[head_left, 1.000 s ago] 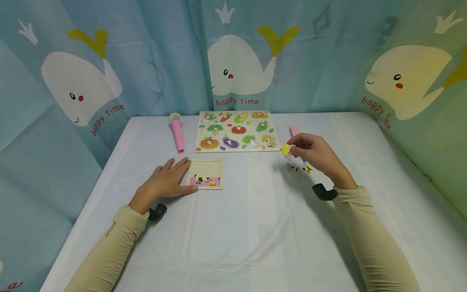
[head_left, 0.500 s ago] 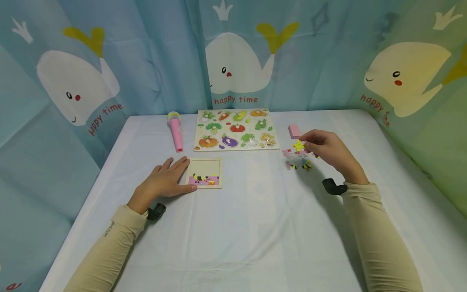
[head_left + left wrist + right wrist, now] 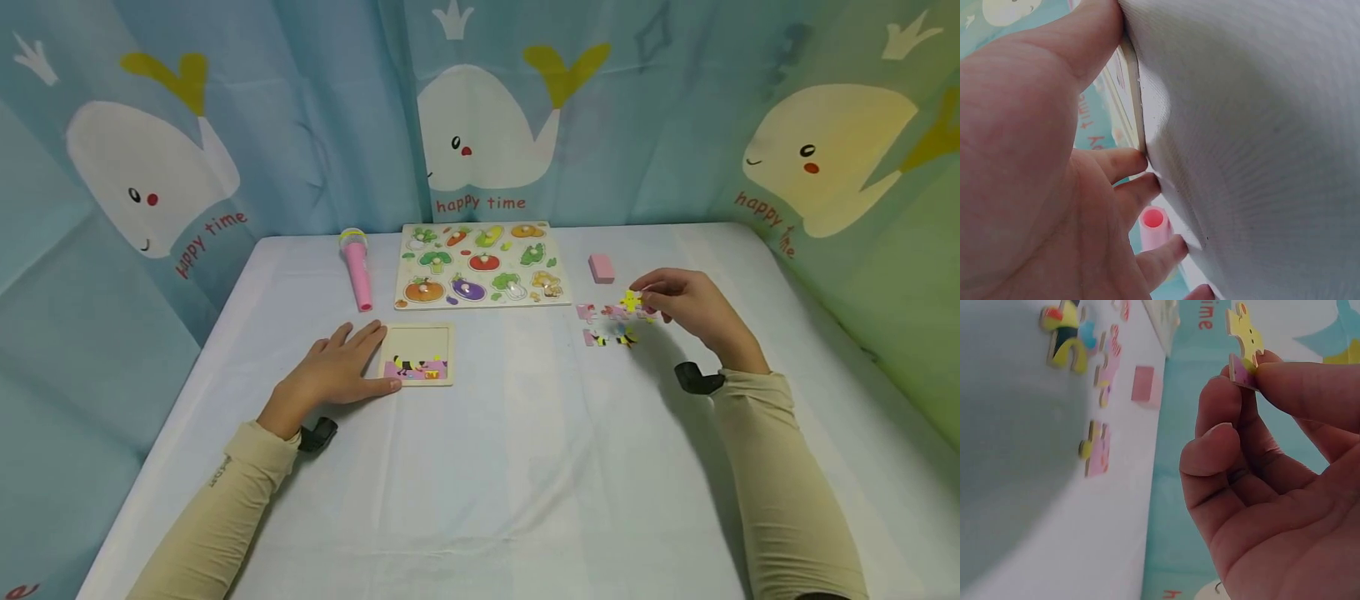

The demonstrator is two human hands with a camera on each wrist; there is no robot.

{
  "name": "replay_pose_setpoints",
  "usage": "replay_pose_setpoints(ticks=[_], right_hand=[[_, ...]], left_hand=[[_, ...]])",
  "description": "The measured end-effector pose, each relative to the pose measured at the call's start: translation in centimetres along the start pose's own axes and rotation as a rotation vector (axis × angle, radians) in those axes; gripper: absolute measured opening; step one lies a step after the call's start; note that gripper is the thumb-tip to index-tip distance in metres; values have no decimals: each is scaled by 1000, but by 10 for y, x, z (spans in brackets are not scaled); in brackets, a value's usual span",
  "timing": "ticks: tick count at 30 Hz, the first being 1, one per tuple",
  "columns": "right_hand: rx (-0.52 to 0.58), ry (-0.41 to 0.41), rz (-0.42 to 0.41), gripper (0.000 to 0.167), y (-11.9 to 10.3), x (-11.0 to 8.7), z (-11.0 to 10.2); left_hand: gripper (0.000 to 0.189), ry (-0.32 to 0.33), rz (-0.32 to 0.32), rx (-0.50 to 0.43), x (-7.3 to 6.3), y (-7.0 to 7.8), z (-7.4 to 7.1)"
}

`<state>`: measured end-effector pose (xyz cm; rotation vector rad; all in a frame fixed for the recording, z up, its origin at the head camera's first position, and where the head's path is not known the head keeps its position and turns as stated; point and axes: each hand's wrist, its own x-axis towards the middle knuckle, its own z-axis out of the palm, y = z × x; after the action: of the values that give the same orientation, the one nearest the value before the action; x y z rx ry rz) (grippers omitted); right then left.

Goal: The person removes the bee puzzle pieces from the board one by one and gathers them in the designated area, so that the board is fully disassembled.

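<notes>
My right hand [image 3: 693,312] pinches a yellow and pink puzzle piece [image 3: 1244,340] between thumb and fingers, held up over the loose pieces. Below it on the table lie several puzzle pieces [image 3: 588,337] in pink, yellow and black. My left hand [image 3: 330,375] lies spread at the left side of a square wooden puzzle frame [image 3: 452,354], its thumb on the lower edge and fingertips at the upper left corner. Assembled pieces [image 3: 416,369] fill the bottom strip of that frame, showing a bee-like figure on pink; bare wood shows above them.
A vegetable peg puzzle board [image 3: 483,265] lies at the back middle. Left of it is a pink toy microphone [image 3: 358,271], also in the left wrist view. A pink block [image 3: 602,268] sits behind the loose pieces. A whale-print curtain [image 3: 300,125] borders the table.
My right hand has moved right with the yellow piece, uncovering the pink block and more loose pieces. The left hand stays at the frame. The head view has shifted slightly.
</notes>
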<state>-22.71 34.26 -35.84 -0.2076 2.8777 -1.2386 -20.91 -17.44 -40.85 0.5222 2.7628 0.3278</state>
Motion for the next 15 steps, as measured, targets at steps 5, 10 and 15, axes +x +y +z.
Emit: replay_pose_setpoints(ticks=[5,10,15], right_hand=[[-1,12,42,29,11,-2,-6],[-31,-28,119,34,20,-2,-13],[-35,-78,188,40,28,-1,-17]], left_hand=[[102,7,8,5,1,-1,0],[101,8,10,5,1,-1,1],[102,10,6,6,0,-2,0]])
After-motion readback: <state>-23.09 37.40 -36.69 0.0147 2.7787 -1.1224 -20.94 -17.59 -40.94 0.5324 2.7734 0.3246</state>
